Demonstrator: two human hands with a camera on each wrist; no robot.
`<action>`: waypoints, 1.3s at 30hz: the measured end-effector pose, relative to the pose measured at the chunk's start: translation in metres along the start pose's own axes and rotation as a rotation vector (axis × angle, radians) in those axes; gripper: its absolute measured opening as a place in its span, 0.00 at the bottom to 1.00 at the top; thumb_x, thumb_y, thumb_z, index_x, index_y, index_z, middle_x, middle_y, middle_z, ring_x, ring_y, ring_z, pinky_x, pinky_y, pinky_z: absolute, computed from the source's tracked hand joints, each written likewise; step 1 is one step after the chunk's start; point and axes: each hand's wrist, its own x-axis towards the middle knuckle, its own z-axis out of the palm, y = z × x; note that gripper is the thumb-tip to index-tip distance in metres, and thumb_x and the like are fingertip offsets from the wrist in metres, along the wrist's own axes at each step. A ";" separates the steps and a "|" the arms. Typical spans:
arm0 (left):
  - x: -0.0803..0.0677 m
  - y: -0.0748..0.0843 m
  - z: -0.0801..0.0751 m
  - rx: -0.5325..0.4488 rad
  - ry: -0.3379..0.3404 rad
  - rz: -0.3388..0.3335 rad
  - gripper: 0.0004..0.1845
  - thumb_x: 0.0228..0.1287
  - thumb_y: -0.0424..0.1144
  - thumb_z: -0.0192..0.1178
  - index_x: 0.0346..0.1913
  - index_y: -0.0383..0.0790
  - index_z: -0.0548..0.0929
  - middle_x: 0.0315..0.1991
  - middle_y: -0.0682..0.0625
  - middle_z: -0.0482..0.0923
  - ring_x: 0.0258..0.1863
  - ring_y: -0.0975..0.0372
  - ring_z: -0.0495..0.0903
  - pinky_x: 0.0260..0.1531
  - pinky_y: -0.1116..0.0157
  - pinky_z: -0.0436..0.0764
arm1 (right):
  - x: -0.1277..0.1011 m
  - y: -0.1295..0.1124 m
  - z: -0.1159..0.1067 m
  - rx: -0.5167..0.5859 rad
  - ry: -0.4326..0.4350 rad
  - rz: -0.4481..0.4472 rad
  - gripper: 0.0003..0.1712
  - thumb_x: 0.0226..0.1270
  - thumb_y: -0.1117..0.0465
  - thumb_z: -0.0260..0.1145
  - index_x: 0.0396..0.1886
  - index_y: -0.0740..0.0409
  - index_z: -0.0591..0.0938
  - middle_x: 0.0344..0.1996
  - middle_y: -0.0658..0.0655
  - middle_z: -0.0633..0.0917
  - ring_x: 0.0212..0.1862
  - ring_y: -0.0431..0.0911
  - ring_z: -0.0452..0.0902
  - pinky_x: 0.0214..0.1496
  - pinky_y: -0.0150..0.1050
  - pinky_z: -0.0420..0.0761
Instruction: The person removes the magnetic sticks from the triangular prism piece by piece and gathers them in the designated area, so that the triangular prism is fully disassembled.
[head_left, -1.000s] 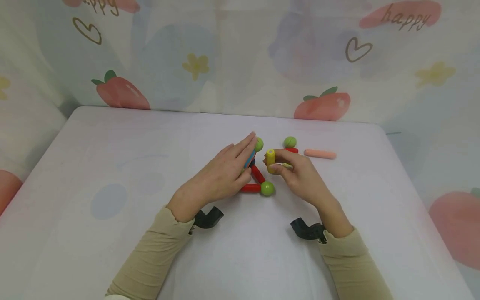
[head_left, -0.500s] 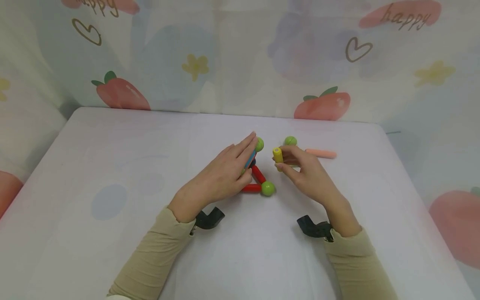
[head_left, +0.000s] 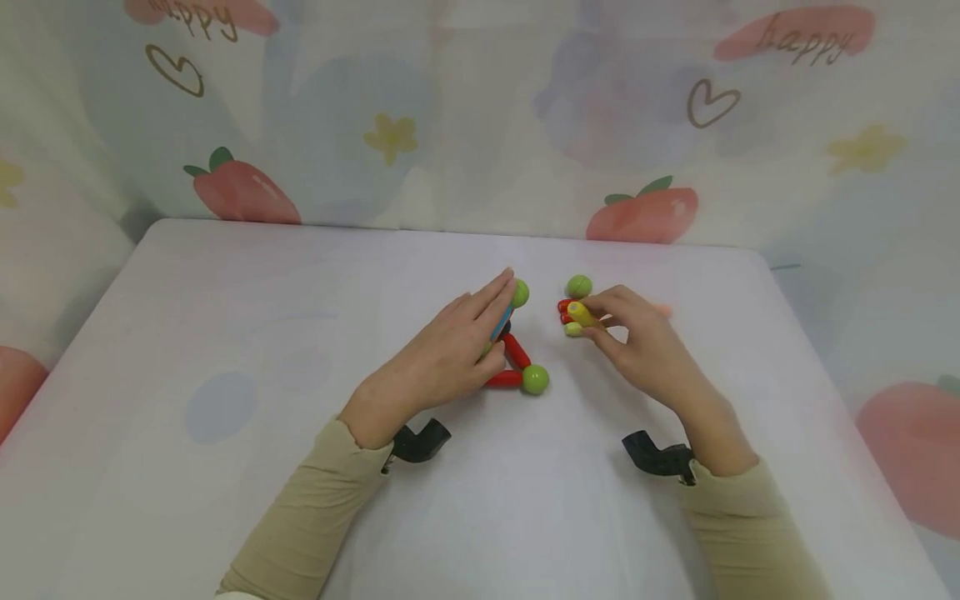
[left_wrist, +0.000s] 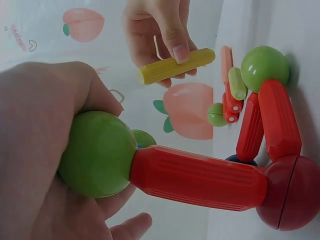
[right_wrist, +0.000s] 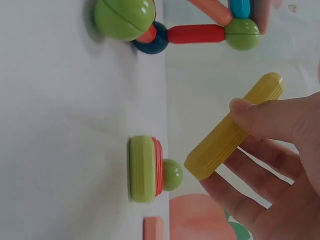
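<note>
My left hand (head_left: 438,354) holds the top of a frame built from magnetic sticks and balls, its fingers and thumb about a green ball (left_wrist: 100,155). From that ball a red stick (left_wrist: 200,177) runs down to a dark red ball (left_wrist: 292,192) at the base. Other red sticks (head_left: 517,351) join a green corner ball (head_left: 535,380) and a dark blue ball (right_wrist: 153,40). A blue stick (right_wrist: 240,7) shows by the upper green ball (right_wrist: 242,34). My right hand (head_left: 652,346) pinches a yellow stick (right_wrist: 235,125) between thumb and fingers, above the loose pieces.
Right of the frame, a loose green ball (head_left: 579,286) lies near red sticks (head_left: 564,307) and a light green stick (right_wrist: 142,169). A salmon stick (right_wrist: 152,227) lies beside them, mostly behind the right hand in the head view. A printed cloth hangs behind the white table (head_left: 337,275).
My right hand has moved right with the yellow stick, away from the frame and over the loose pieces, and the stick has tilted. The left hand stays about where it was.
</note>
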 end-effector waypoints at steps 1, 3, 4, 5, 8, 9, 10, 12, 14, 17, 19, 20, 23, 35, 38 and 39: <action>0.000 0.000 0.000 0.001 0.002 0.000 0.37 0.69 0.37 0.48 0.78 0.36 0.51 0.81 0.46 0.47 0.74 0.55 0.63 0.76 0.54 0.58 | 0.000 0.001 -0.002 -0.017 -0.004 0.001 0.20 0.56 0.73 0.73 0.50 0.65 0.83 0.43 0.56 0.84 0.45 0.47 0.80 0.47 0.47 0.85; 0.000 0.000 0.000 0.007 0.001 -0.003 0.37 0.69 0.37 0.48 0.78 0.36 0.51 0.81 0.47 0.47 0.75 0.56 0.62 0.76 0.54 0.58 | -0.001 0.003 -0.005 -0.046 -0.016 0.009 0.21 0.57 0.73 0.73 0.51 0.65 0.82 0.43 0.57 0.84 0.45 0.49 0.80 0.47 0.50 0.85; 0.000 0.000 0.000 0.008 0.000 -0.004 0.37 0.69 0.37 0.48 0.78 0.36 0.51 0.81 0.47 0.47 0.75 0.56 0.61 0.76 0.54 0.58 | -0.001 0.004 -0.007 -0.058 -0.023 0.016 0.21 0.57 0.74 0.72 0.51 0.65 0.82 0.43 0.58 0.84 0.45 0.50 0.81 0.47 0.51 0.85; 0.000 0.000 0.000 0.010 -0.001 -0.005 0.37 0.69 0.37 0.48 0.78 0.36 0.51 0.81 0.46 0.47 0.76 0.57 0.60 0.76 0.54 0.58 | -0.002 0.004 -0.008 -0.070 -0.029 0.024 0.21 0.57 0.74 0.72 0.52 0.66 0.82 0.43 0.59 0.83 0.45 0.51 0.81 0.47 0.52 0.85; 0.000 0.000 0.000 0.015 -0.006 -0.008 0.36 0.69 0.38 0.48 0.78 0.36 0.51 0.81 0.47 0.46 0.77 0.58 0.57 0.76 0.54 0.57 | -0.003 0.007 -0.012 -0.106 -0.051 0.054 0.21 0.58 0.74 0.71 0.52 0.66 0.80 0.44 0.60 0.83 0.45 0.53 0.81 0.47 0.53 0.85; 0.001 0.000 0.000 0.016 -0.006 -0.008 0.36 0.69 0.38 0.48 0.78 0.36 0.51 0.81 0.46 0.47 0.77 0.59 0.57 0.76 0.54 0.57 | -0.003 0.007 -0.014 -0.116 -0.058 0.066 0.21 0.58 0.74 0.71 0.52 0.66 0.80 0.44 0.61 0.83 0.46 0.53 0.81 0.48 0.54 0.85; 0.001 0.001 0.000 0.017 -0.006 -0.010 0.36 0.69 0.38 0.48 0.78 0.36 0.51 0.81 0.47 0.47 0.77 0.59 0.57 0.76 0.54 0.57 | -0.003 0.008 -0.015 -0.126 -0.067 0.081 0.21 0.59 0.74 0.71 0.52 0.65 0.79 0.45 0.61 0.82 0.46 0.54 0.80 0.48 0.54 0.84; 0.000 0.001 0.000 0.022 -0.005 -0.011 0.37 0.69 0.38 0.48 0.78 0.36 0.51 0.81 0.47 0.47 0.77 0.59 0.57 0.76 0.54 0.57 | -0.003 0.009 -0.017 -0.141 -0.085 0.107 0.20 0.60 0.73 0.70 0.52 0.65 0.79 0.45 0.61 0.82 0.46 0.54 0.80 0.48 0.54 0.84; 0.000 0.001 -0.001 0.024 -0.005 -0.012 0.37 0.69 0.38 0.48 0.78 0.36 0.51 0.81 0.46 0.47 0.77 0.59 0.57 0.76 0.54 0.58 | -0.003 0.010 -0.019 -0.156 -0.105 0.131 0.19 0.60 0.73 0.70 0.52 0.64 0.78 0.46 0.61 0.82 0.47 0.54 0.79 0.49 0.54 0.84; 0.000 0.001 -0.001 0.027 -0.009 -0.017 0.37 0.69 0.38 0.48 0.78 0.36 0.51 0.81 0.47 0.47 0.77 0.59 0.57 0.76 0.53 0.58 | -0.003 0.013 -0.023 -0.179 -0.131 0.158 0.19 0.60 0.74 0.69 0.51 0.64 0.78 0.46 0.62 0.81 0.47 0.55 0.78 0.50 0.55 0.83; 0.000 0.002 -0.001 0.028 -0.011 -0.019 0.37 0.69 0.38 0.48 0.78 0.36 0.51 0.81 0.47 0.46 0.77 0.59 0.57 0.76 0.52 0.58 | -0.002 0.016 -0.025 -0.202 -0.147 0.168 0.19 0.60 0.74 0.69 0.51 0.65 0.78 0.46 0.62 0.81 0.48 0.56 0.78 0.51 0.56 0.83; 0.000 0.002 -0.001 0.030 -0.012 -0.020 0.37 0.70 0.39 0.48 0.79 0.36 0.51 0.81 0.47 0.46 0.78 0.59 0.56 0.76 0.52 0.58 | -0.002 0.017 -0.026 -0.212 -0.156 0.178 0.19 0.60 0.73 0.69 0.51 0.65 0.79 0.46 0.63 0.81 0.48 0.57 0.78 0.52 0.57 0.82; 0.000 0.002 -0.001 0.036 -0.009 -0.017 0.37 0.70 0.39 0.47 0.79 0.36 0.51 0.81 0.47 0.46 0.78 0.59 0.56 0.76 0.52 0.58 | 0.000 0.020 -0.029 -0.242 -0.179 0.205 0.19 0.61 0.72 0.69 0.52 0.65 0.79 0.47 0.64 0.81 0.50 0.58 0.78 0.54 0.58 0.81; 0.000 0.002 -0.001 0.041 -0.012 -0.021 0.37 0.69 0.39 0.49 0.78 0.36 0.51 0.81 0.47 0.47 0.77 0.59 0.57 0.76 0.52 0.58 | 0.002 0.033 -0.033 -0.325 -0.227 0.263 0.18 0.61 0.72 0.69 0.51 0.65 0.79 0.46 0.65 0.80 0.50 0.59 0.76 0.56 0.59 0.79; 0.000 0.002 -0.001 0.042 -0.017 -0.026 0.37 0.69 0.39 0.49 0.79 0.36 0.50 0.81 0.47 0.46 0.78 0.59 0.56 0.76 0.52 0.58 | 0.002 0.035 -0.033 -0.340 -0.242 0.263 0.17 0.61 0.71 0.69 0.51 0.66 0.80 0.45 0.65 0.80 0.50 0.59 0.76 0.56 0.58 0.80; 0.000 0.002 -0.001 0.043 -0.018 -0.026 0.37 0.69 0.39 0.49 0.79 0.36 0.50 0.81 0.47 0.46 0.78 0.59 0.55 0.76 0.52 0.58 | 0.002 0.036 -0.033 -0.344 -0.248 0.265 0.17 0.61 0.71 0.69 0.51 0.66 0.80 0.45 0.65 0.80 0.50 0.59 0.76 0.56 0.58 0.80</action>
